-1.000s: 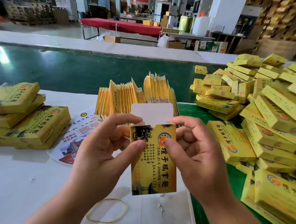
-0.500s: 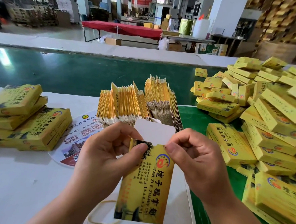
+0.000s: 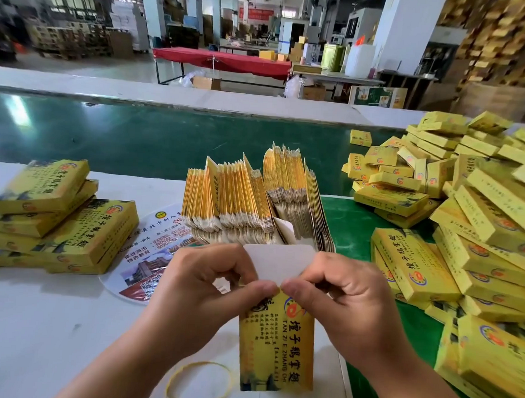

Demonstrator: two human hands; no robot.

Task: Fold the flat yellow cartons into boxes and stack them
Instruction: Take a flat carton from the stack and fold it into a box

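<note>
Carton point(image 3: 278, 342) lettering: "TAN ZI E ZHANG"

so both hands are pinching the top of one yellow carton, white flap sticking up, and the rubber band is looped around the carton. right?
Not quite. The head view shows the rubber band lying loose on the white table, beside the carton's lower end, not looped around it. The rest holds: the left hand and right hand both pinch the top of the carton, with its white flap sticking up.

Yellow carton point(image 3: 276, 345) at 6 o'clock, printed "TAN ZI E ZHANG CHI" beside Chinese characters, other print too small to read
</note>
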